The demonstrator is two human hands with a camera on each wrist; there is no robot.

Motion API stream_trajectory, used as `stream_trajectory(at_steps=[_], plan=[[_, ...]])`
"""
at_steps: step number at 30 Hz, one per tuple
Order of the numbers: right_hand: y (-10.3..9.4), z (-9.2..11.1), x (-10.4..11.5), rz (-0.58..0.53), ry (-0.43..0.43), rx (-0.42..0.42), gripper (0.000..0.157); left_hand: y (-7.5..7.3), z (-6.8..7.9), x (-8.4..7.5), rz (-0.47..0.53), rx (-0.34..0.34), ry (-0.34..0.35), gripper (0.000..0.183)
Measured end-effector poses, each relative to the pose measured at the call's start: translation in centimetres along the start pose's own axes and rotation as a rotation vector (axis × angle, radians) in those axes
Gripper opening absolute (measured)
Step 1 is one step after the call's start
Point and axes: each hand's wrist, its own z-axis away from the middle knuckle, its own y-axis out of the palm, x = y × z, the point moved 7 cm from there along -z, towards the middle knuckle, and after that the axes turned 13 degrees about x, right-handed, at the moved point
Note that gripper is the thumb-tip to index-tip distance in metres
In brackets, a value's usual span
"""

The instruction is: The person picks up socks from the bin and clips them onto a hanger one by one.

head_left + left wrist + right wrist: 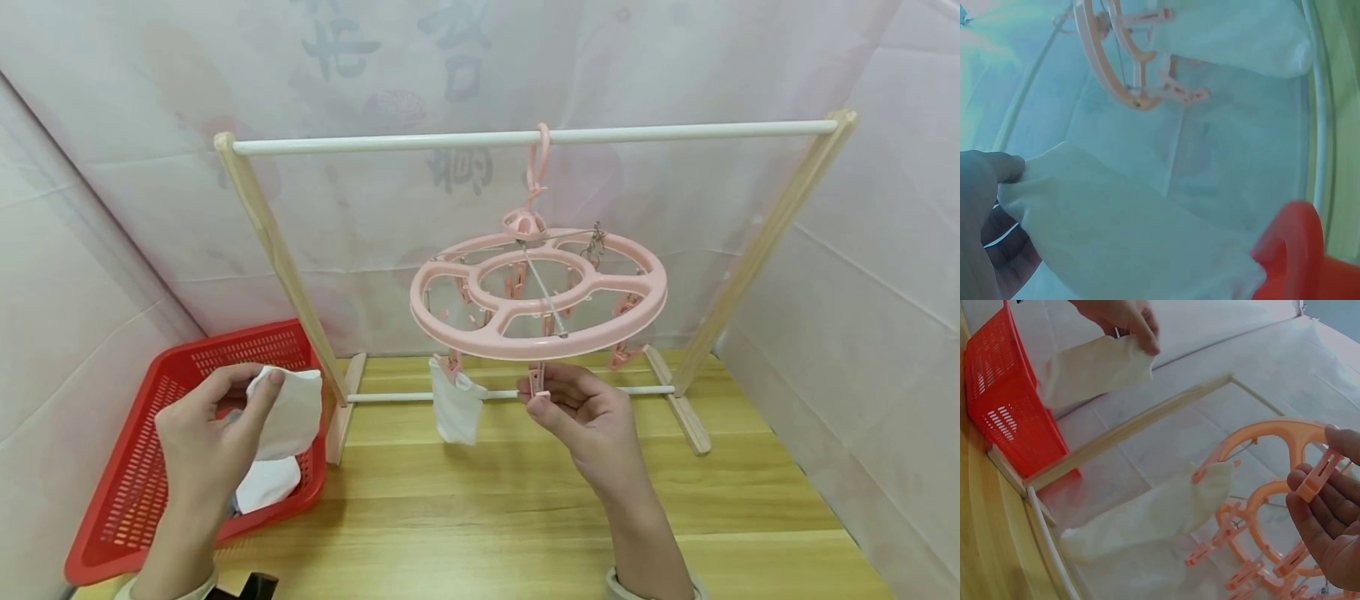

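Observation:
In the head view my left hand (pixel 206 433) pinches a white sock (pixel 294 421) at its upper edge, and the sock hangs down over the red basket (pixel 315 479). My right hand (pixel 596 421) holds a pink clothespin (pixel 537 382) between thumb and fingers at the front of a round pink drying hanger (pixel 510 345). Nothing is in that clothespin's jaws in the right wrist view. Left of it, another white sock (pixel 457 412) hangs from a clip on the hanger; its length shows in the right wrist view.
The hanger hooks over the white top bar (pixel 375 143) of a wooden-legged rack on a wood-grain table (pixel 450 525). More pink clips dangle around the rings. Inside the basket lie another white cloth piece (pixel 270 483) and some grey fabric. A printed curtain (pixel 360 217) stands behind.

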Motion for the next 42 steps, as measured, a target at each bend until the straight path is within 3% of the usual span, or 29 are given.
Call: stream_trajectory(at_steps=[9, 17, 27, 42], plan=[[0.0, -0.1, 0.0, -0.029, -0.001, 0.008, 0.030, 0.2, 0.1, -2.5, 0.089, -0.030, 0.074, 0.014], [0.0, -0.2, 0.2, -0.018, -0.035, 0.028, 0.028, 1.4, 0.3, -4.9, 0.216, 0.005, 0.150, 0.020], [0.1, -0.1, 0.3, -0.015, -0.036, 0.003, 0.027, 4.1, 0.8, -7.0, 0.254, 0.073, 0.207, 0.023], [0.6, -0.3, 0.5, -0.058, -0.165, 0.029, 0.017, 8.4, 1.2, -8.9, 0.394, 0.125, 0.240, 0.020]])
